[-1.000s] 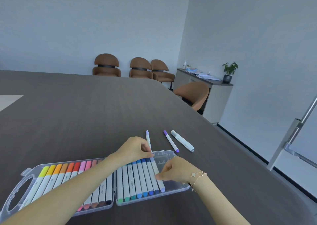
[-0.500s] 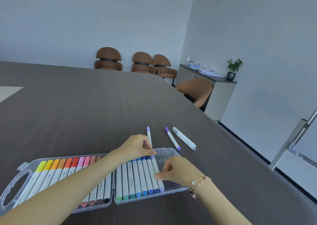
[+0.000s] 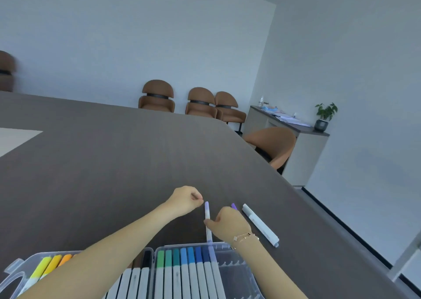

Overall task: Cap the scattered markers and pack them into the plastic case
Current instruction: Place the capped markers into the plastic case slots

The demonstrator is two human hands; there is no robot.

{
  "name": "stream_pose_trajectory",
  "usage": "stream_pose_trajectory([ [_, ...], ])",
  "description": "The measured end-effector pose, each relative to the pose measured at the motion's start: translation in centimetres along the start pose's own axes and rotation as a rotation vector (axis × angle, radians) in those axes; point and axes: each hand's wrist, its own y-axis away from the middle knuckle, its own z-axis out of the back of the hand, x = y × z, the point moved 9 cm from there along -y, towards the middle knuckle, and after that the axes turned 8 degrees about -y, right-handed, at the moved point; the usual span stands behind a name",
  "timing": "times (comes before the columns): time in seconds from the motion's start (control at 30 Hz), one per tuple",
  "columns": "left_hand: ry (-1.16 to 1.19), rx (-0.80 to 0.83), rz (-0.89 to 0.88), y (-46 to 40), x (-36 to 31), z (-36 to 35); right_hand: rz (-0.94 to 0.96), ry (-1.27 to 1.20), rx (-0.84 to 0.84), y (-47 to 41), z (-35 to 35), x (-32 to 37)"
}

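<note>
Right hand point(image 3: 230, 224) pinches the lavender marker point(image 3: 207, 216) mid-barrel, just beyond the plastic case point(image 3: 248, 273); left hand point(image 3: 185, 199) curled, holding nothing visible. Judged light, rigid, smooth: mid-barrel hold suits it.

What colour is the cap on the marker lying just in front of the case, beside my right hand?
Pale lavender cap, clearest in the head view.

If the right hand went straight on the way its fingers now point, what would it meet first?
Probably the lavender-capped white marker: the right hand points leftward, its fingertips about touching the barrel, though depth is unclear.
</note>
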Motion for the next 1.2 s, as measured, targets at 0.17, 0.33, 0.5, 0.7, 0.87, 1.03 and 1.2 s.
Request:
stream_pose_trajectory([
  [0.17, -0.022, 0.069, 0.0, -1.6, -0.1, -2.4, -0.049, 0.015, 0.059, -1.4, -1.9, -0.4],
  [0.33, 0.085, 0.007, 0.038, -1.3, -0.6, -1.1, -0.007, -0.13, 0.032, -1.4, -0.6, -0.4],
  [0.5, 0.132, 0.096, 0.03, 1.6, -2.6, 0.2, 0.007, -0.245, 0.255, 3.2, 2.0, -0.8],
  [0.7, -0.023, 0.175, -0.084, 7.0, -4.9, -2.5, -0.054, -0.152, 0.396, 9.4, 0.4, -3.7],
  [0.87, -0.031, 0.158, -0.116, 9.3, -5.2, -4.0, -0.062, -0.225, 0.314, 11.3, -0.6, -4.9],
  [1.03, 0.011, 0.172, -0.123, 9.9, -4.4, -4.0, -0.03, -0.191, 0.248, 11.9, -0.1, -4.8],
  [1.2, 0.011, 0.155, -0.105, 10.0, -4.2, -4.1, 0.024, -0.239, 0.207, 12.3, 0.7, -4.9],
])
